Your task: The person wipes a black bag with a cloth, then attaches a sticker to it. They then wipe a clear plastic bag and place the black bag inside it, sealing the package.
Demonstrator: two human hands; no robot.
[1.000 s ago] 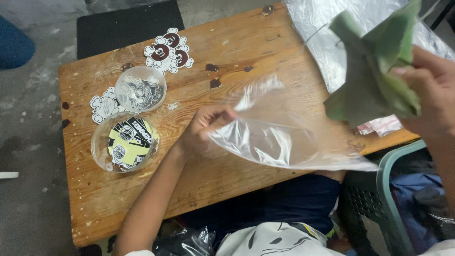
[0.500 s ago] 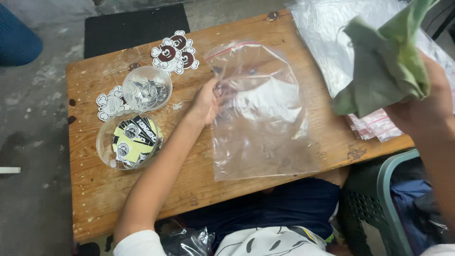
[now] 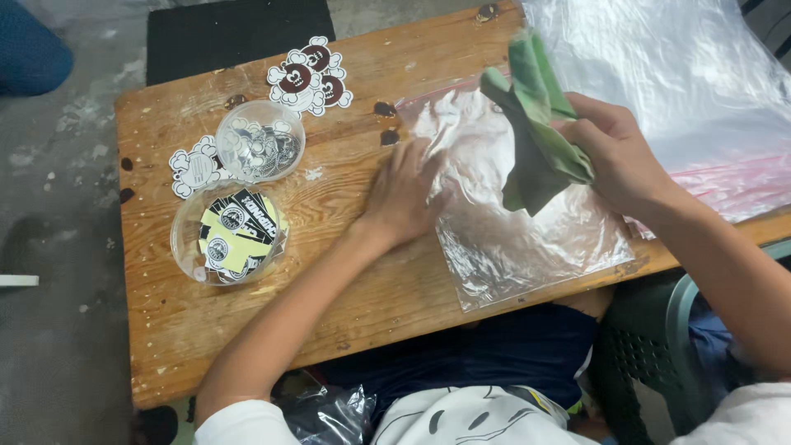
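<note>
Your left hand is spread flat, fingers released, pressing down the clear plastic zip bag on the wooden table. Your right hand has fingers clenched around a folded green cloth, hanging just above the bag, right beside your left fingertips.

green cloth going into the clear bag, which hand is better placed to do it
Likely the right hand: it already grips the green cloth above the clear bag. The left hand lies flat on the bag's edge.
</note>
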